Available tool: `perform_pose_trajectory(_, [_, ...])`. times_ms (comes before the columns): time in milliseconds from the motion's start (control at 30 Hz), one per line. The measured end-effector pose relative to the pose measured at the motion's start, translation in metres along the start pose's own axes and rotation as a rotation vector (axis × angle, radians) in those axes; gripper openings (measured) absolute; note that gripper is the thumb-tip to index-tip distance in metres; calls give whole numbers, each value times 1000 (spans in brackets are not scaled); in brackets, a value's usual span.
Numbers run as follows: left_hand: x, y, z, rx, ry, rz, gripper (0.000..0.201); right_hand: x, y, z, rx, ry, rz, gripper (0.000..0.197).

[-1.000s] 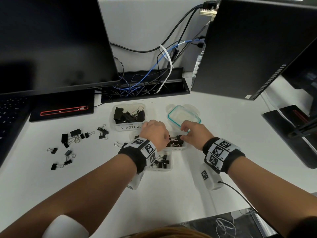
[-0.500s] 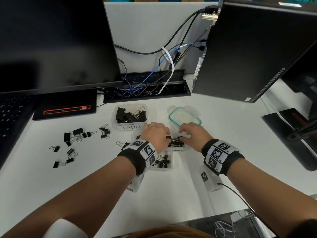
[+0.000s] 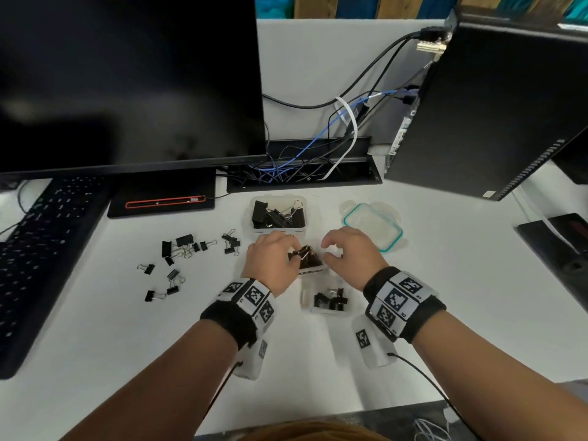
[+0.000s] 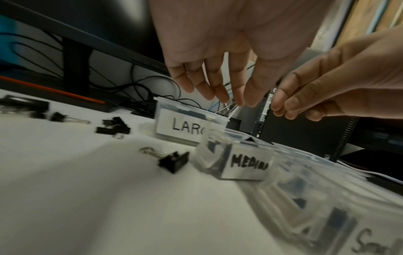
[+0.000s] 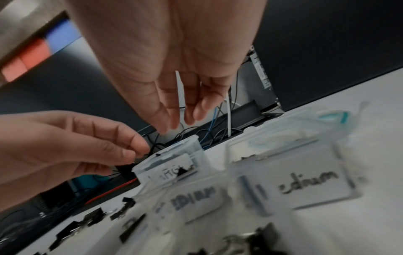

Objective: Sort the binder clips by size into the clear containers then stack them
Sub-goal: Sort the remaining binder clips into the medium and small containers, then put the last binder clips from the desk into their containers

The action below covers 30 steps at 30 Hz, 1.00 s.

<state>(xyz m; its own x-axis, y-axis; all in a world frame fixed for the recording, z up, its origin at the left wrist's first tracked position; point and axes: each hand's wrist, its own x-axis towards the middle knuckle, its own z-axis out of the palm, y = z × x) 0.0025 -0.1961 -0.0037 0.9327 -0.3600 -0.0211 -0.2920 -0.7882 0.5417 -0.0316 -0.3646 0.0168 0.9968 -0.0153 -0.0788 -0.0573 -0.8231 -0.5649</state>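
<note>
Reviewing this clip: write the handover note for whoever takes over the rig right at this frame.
Left hand: over the MEDIUM container, fingers relaxed, holding nothing.
Right hand: beside it over the same container, fingers loosely curled, holding nothing.
Containers: LARGE container at the back, MEDIUM in the middle, small container nearest; all open and each holds clips. Teal-rimmed lid lies right of LARGE.
Done: part of the sorting.
Left: loose clips on the desk to the left need sorting; nothing is stacked yet.
</note>
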Motion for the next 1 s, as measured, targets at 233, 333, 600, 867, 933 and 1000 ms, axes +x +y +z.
perform_pose_trajectory(233, [-18,-51,-26,74,-89,-116,26,3,-44,29,34,-35,-10,15])
perform_pose_trajectory(333, [-22,-70,-33,101,-144,-156,28,4,-59,42,28,-60,6,18])
perform_pose_trajectory(600, [-18,-111,-41,46,-245,-221,30,8,-84,80,-24,-174,121,36])
perform_pose_trajectory(867, [1,-132,-49,-16,-152,-236,25,13,-84,114,-103,-209,202,44])
perform_pose_trajectory(933, [6,-137,-52,-6,-115,-248,24,15,-85,120,-136,-190,212,40])
perform_pose_trajectory(1000, [8,-142,-57,31,-65,-254,24,16,-85,124,-150,-176,229,37])
